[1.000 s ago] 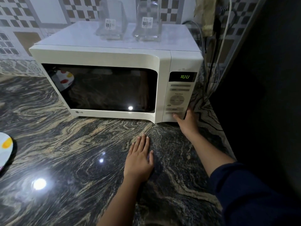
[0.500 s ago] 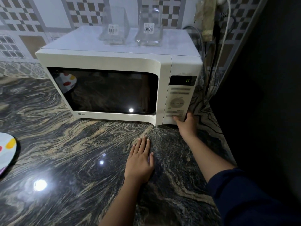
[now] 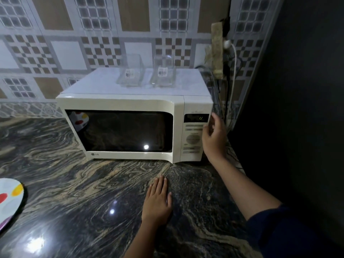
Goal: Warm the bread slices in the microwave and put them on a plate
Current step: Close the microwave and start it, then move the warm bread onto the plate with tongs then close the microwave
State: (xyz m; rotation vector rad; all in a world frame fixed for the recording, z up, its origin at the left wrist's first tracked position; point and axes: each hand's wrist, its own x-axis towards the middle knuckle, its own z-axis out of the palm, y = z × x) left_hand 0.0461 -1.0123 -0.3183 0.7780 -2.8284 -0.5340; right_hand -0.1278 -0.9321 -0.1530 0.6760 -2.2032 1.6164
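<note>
Dark marbled bench (image 3: 65, 183) is seen across the lower frame, lamp glare reflected on it. Patterned tiled wall (image 3: 55, 43) is seen behind; a dark panel (image 3: 297, 108) is seen at right. White microwave (image 3: 130, 103) is set on the bench against the wall, door closed. Door window (image 3: 121, 131) is dark, so bread slices cannot be made out inside; only a spotted reflection (image 3: 79, 119) is shown at its left edge. A dark blue sleeve (image 3: 279, 229) is seen on the right arm. White plate (image 3: 9, 200) with coloured spots is laid on the bench at the far left edge, well apart from the microwave, partly cut off by the frame, nothing seen on it.

Hands are kept apart. Left hand (image 3: 158, 203) is laid flat on the bench in front of the microwave, fingers straight and together, nothing held. Right hand (image 3: 214, 138) is raised beside the right edge of the control panel (image 3: 193, 140), fingers loosely curled, nothing held; it is blurred, so contact with the panel cannot be told.

Two clear glass containers (image 3: 131, 74) (image 3: 163, 72) with barcode labels are stood side by side on the microwave top. A socket strip (image 3: 217, 51) is fixed on the wall right of the microwave, with cables (image 3: 232, 81) hung below. The display (image 3: 196, 118) is lit with one green character.
</note>
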